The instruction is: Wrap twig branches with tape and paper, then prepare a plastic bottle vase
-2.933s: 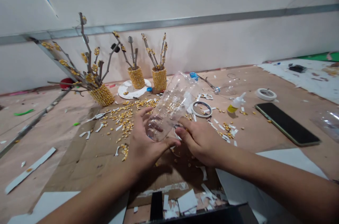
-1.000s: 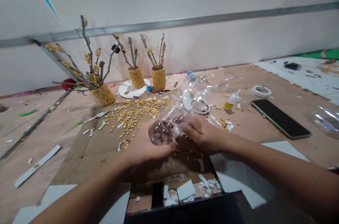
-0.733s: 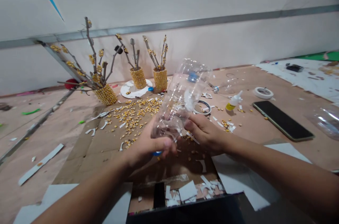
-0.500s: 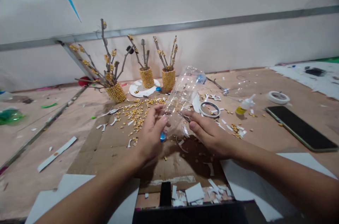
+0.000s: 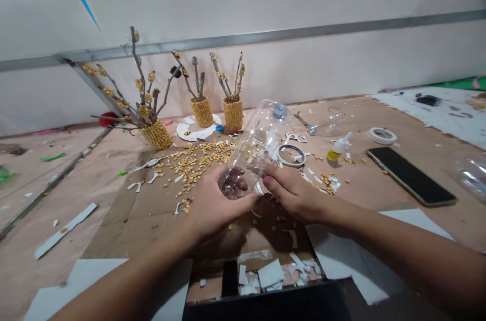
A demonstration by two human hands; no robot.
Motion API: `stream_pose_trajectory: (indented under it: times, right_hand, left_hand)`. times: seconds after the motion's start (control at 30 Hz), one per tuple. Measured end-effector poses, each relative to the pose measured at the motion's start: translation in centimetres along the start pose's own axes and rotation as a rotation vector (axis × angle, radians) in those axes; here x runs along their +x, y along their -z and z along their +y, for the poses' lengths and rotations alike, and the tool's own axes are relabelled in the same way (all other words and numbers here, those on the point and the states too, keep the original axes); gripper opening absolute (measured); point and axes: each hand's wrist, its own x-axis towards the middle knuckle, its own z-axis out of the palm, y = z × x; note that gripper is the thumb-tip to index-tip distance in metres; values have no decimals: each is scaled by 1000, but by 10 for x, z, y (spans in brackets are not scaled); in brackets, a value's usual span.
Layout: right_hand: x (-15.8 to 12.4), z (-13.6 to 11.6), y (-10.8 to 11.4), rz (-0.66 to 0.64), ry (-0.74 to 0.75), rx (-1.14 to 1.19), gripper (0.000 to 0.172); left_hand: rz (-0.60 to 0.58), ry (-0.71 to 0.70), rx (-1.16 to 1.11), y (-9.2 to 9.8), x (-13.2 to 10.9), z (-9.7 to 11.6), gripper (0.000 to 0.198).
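A clear plastic bottle [image 5: 261, 131] is held up and tilted over the cardboard, its bluish far end pointing away and to the right. My left hand [image 5: 218, 197] is wrapped round the bottle's near end, with the fingers showing through the clear plastic. Against the right side of the bottle is my right hand [image 5: 294, 192], closed in a pinch. What sits between its fingers is too small and blurred to name. Loose corn kernels [image 5: 197, 161] lie on the cardboard [image 5: 140, 214] under and beyond my hands.
Several corn-covered pots with twigs [image 5: 233, 114] stand by the wall. Tape rolls [image 5: 291, 155], a glue bottle [image 5: 339, 148] and a phone [image 5: 410, 175] lie to the right. Paper scraps [image 5: 271, 273] and a dark edge [image 5: 273, 301] are close to me.
My left hand has shifted its hold to wrap round the bottle's near end, its thumb now stretched rightward. The right hand stays at the bottle's side. The view has turned slightly right.
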Motion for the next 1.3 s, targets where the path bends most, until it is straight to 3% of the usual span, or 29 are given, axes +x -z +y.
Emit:
stream_pose_trajectory:
  times: [0.2,0.53,0.87,1.3]
  right_hand:
    - [0,3,6,-89,43,87,44]
    - [5,-4,11,-187,136,243,53]
    - [2,0,13,-223,36,284,61]
    - [1,1,14,-190,70,232,61]
  left_hand:
    - [-206,104,-105,8,3,1,49]
    - [-483,147,-489,11,5,-12,52]
    - [-732,318,-883,4,0,-22,51]
    - [-707,359,-778,5,-2,-17,59]
